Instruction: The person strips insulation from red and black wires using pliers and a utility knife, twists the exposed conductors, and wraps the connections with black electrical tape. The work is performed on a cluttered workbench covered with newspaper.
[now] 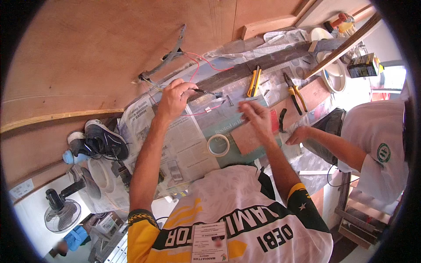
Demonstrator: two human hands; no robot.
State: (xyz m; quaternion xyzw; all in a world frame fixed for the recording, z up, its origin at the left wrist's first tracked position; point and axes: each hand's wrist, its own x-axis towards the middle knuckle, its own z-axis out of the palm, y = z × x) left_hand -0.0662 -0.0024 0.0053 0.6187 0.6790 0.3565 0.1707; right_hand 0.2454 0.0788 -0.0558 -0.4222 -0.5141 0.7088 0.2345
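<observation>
Your left hand (174,98), near the middle top of the frame, pinches a dark tool tip (206,92) onto thin red wires (199,65) while your blurred right hand (256,118) hovers open over the newspaper (184,144), so you seem mid-joining; next, steady those wires.

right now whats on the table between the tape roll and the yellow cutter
In the head view, between the tape roll and the yellow cutter lie newspaper-covered table, a thin red wire with a small white connector, and the fingers of the right hand, blurred.

Newspaper-covered workbench (184,144) beneath a brown plywood wall (87,57), with a floor fan (61,212) nearby.
</observation>
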